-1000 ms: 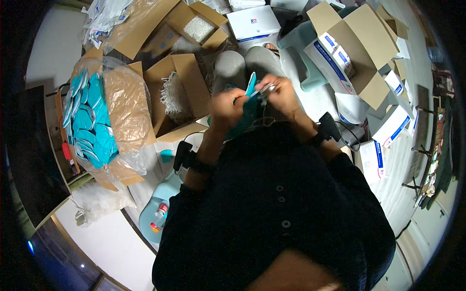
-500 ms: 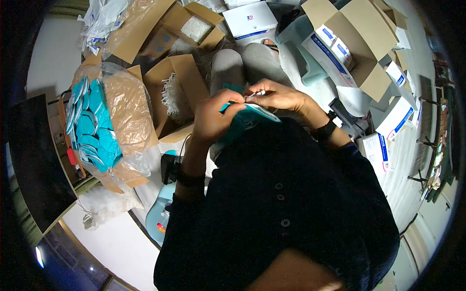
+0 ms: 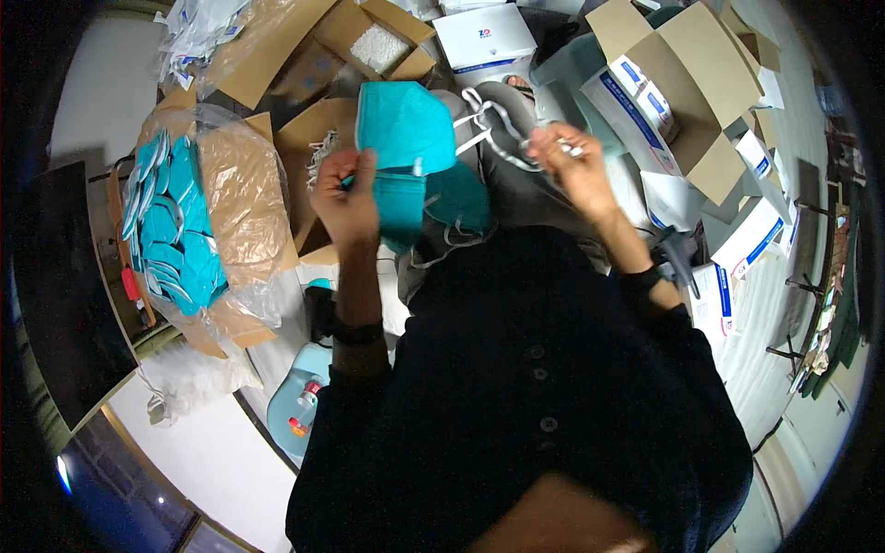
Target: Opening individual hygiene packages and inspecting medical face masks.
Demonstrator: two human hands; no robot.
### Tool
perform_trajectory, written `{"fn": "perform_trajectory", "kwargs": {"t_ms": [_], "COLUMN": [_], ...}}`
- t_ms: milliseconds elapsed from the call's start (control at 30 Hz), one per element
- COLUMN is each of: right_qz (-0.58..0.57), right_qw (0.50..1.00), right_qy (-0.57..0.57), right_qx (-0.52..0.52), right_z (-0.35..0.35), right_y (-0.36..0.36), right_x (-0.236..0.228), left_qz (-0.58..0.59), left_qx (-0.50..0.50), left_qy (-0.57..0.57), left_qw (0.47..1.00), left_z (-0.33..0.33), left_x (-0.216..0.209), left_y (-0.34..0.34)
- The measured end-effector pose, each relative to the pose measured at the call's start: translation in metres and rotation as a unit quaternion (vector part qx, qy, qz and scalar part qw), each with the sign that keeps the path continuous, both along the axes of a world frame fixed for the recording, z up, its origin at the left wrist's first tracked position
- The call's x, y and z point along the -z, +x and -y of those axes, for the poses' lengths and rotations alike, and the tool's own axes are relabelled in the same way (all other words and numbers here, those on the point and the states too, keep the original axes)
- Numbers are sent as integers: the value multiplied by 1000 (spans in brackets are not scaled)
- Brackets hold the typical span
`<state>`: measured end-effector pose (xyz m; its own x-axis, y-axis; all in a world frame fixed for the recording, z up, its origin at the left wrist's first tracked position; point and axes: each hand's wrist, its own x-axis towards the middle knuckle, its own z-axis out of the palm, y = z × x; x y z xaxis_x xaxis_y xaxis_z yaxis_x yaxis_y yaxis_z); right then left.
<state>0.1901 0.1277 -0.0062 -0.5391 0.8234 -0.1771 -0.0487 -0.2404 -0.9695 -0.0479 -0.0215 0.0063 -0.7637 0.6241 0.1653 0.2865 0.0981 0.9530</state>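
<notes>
My left hand (image 3: pixel 348 198), closed, pinches the near left edge of a teal face mask (image 3: pixel 406 124) that is spread out above my lap. White straps (image 3: pixel 479 111) run from the mask's right side toward my right hand (image 3: pixel 576 170), whose fingers are closed on a white strap end and slightly blurred by motion. Below the held mask, another teal mask (image 3: pixel 458 198) with a thin white strap rests on my lap.
On the left a plastic-lined carton (image 3: pixel 244 198) holds several teal masks (image 3: pixel 175 235). Cartons with white straps (image 3: pixel 378 51) stand ahead. A white box (image 3: pixel 484 39) sits beyond my knees. To the right, an open carton (image 3: pixel 696 83) holds white packs, beside several white-and-blue boxes (image 3: pixel 710 295).
My hands have moved apart, the left going left and the right going right. The mask, folded between them before, now lies opened out with its white straps drawn rightward.
</notes>
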Motion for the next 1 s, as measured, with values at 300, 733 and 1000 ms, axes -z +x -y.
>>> {"fn": "perform_trajectory", "kwargs": {"t_ms": [300,733,1000], "right_qz": [145,-82,-68], "right_qw": [941,993,950], "right_qy": [294,-47,95], "right_qx": [-80,-68,-289], "right_z": [41,50,49], "right_y": [-56,-63,-42], "right_x": [-8,26,5], "left_qz": [116,124,268], "left_qx": [31,38,-26], "left_qy": [10,49,129], "left_qw": [993,990,954], "left_z": [-12,-12,-3], "left_x": [-9,9,37], "left_y": [36,49,15]}}
